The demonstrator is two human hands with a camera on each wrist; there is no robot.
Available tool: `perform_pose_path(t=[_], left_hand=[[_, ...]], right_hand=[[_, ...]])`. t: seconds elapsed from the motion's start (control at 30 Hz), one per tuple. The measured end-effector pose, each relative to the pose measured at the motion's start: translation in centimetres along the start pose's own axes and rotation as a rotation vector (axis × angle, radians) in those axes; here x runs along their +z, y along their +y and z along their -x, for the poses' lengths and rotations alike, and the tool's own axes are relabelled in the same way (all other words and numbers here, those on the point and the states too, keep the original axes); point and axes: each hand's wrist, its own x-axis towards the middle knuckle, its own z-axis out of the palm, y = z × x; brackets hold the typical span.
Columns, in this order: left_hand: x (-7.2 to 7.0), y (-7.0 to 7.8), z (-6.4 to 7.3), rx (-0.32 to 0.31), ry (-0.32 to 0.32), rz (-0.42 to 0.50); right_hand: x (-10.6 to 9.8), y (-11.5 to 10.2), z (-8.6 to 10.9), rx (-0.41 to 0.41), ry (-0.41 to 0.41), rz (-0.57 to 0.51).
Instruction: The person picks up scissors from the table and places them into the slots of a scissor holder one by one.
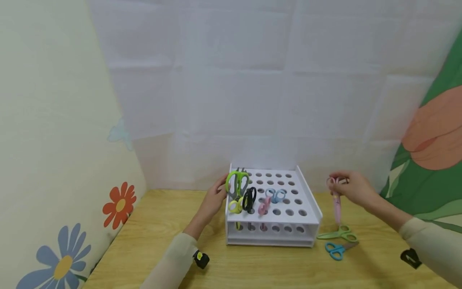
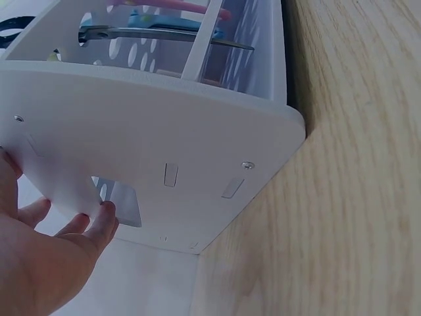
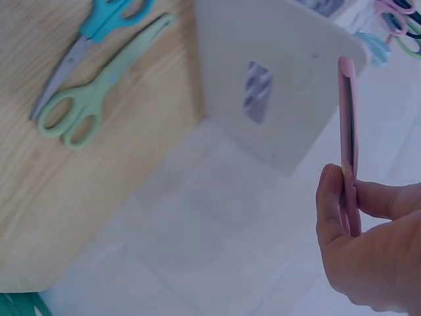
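In the head view a white rack (image 1: 290,218) with rows of round holes holds several scissors upright. My left hand (image 1: 213,196) is at its left side; the left wrist view shows the fingertips touching the side panel (image 2: 131,131) near a rectangular cutout. To the right of the rack, my right hand (image 1: 355,188) pinches pink scissors (image 1: 337,206) by the handles, blades hanging down above the table. Green scissors (image 1: 337,234) and blue scissors (image 1: 336,251) lie below them on the wood. The right wrist view shows the pink scissors (image 3: 348,125) edge-on between thumb and fingers.
Scissors with lime-green handles (image 1: 246,175), yellow handles (image 1: 235,206), black handles (image 1: 249,199), pink handles (image 1: 264,206) and light blue handles (image 1: 276,196) stand in the rack's left and middle holes. A white cloth (image 1: 231,100) hangs behind the wooden table (image 1: 267,269).
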Motion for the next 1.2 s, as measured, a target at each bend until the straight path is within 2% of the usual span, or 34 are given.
perform_pose_path(t=[0.13,0.37,0.53,0.77,0.87,1.03,1.2], left_hand=[[0.0,-0.5,-0.3,0.010,0.010,0.004],[-0.1,-0.3,0.0,0.019,0.003,0.018],[-0.3,-0.1,-0.1,0.031,-0.001,0.013],[0.0,0.1,0.0,0.030,0.002,0.005],[0.1,0.0,0.0,0.029,0.005,0.008],[0.1,-0.2,-0.2,0.050,0.001,0.009],[0.0,-0.2,-0.2,0.049,-0.002,0.007]], right_hand=[[-0.3,-1.6,0.3,0.001,-0.002,-0.044],[0.1,-3.4,0.1,-0.010,-0.028,-0.166],[1.0,-4.3,-0.2,-0.021,-0.036,-0.234],[2.9,-5.2,-0.6,-0.066,0.001,-0.355],[3.8,-5.2,-0.8,-0.116,0.042,-0.333],[5.4,-5.0,-1.3,-0.215,0.115,-0.229],[6.7,-4.9,-1.4,-0.287,0.120,-0.171]])
